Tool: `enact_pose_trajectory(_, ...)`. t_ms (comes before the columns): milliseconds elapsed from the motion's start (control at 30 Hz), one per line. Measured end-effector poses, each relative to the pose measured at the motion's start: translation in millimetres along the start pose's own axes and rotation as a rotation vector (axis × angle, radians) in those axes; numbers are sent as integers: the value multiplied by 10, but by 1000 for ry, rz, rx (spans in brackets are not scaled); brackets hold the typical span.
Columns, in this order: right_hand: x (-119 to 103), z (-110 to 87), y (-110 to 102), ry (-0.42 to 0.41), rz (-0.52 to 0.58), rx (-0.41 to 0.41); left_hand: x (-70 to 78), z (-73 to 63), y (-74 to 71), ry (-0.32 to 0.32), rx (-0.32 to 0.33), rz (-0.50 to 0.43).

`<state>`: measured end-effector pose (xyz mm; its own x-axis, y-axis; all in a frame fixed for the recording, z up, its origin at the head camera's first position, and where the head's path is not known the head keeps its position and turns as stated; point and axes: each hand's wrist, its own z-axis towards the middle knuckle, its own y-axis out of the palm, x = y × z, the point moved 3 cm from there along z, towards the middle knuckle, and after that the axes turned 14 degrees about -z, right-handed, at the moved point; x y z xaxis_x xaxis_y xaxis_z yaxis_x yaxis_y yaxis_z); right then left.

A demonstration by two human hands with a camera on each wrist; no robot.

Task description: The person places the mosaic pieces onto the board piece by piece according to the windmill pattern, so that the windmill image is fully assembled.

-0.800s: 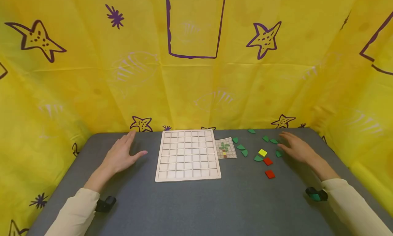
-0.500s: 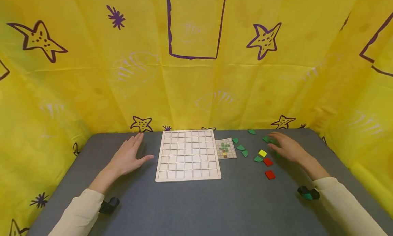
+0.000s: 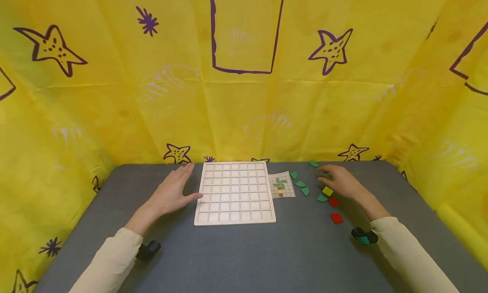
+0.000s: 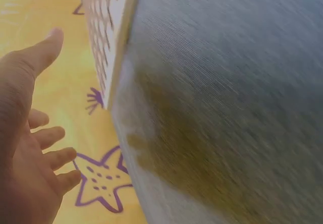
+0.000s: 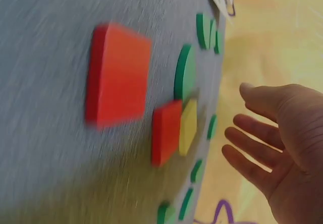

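Observation:
A pale wooden board with a square grid (image 3: 235, 193) lies on the table. My left hand (image 3: 171, 193) hovers at its left side, its thumb over the board's edge in the head view. In the left wrist view that hand (image 4: 33, 133) holds nothing. My right hand (image 3: 341, 182) is above the loose tiles, fingers slightly bent, and in the right wrist view its palm (image 5: 298, 153) holds nothing. Near it lie a yellow square tile (image 3: 327, 191), two red square tiles (image 3: 336, 218) and several green quarter-round tiles (image 3: 322, 197). The right hand hides some green ones.
A small pattern card (image 3: 282, 185), printed with a green, yellow and brown figure on a grid, lies against the board's right side. The grey table (image 3: 244, 259) ends at a yellow curtain (image 3: 236, 115) at the back and sides. Dark wrist straps (image 3: 148, 250) hang below both sleeves.
My left hand has moved right, up to the board's edge. My right hand has moved left over the tiles, covering some green ones. The board and visible tiles stay in place.

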<state>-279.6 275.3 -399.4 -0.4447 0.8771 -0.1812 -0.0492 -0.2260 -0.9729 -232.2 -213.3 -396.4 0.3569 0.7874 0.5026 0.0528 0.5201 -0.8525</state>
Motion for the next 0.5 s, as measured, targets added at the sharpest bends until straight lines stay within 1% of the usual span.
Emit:
enact_pose_trajectory(100,-111,50,52,-28,26,-1,57,44,45,13,-25,-11)
enact_pose_trajectory(233,-239,111,123,-74,37,-4,105,69,96,39,-45,-16)
enact_pose_trajectory(400,-312,200,163,-113,26,-15,123,98,142,46,-60,-17)
enact_pose_trajectory(500,-342,238,168,-125,20,-26,135,104,169,41,-88,-18)
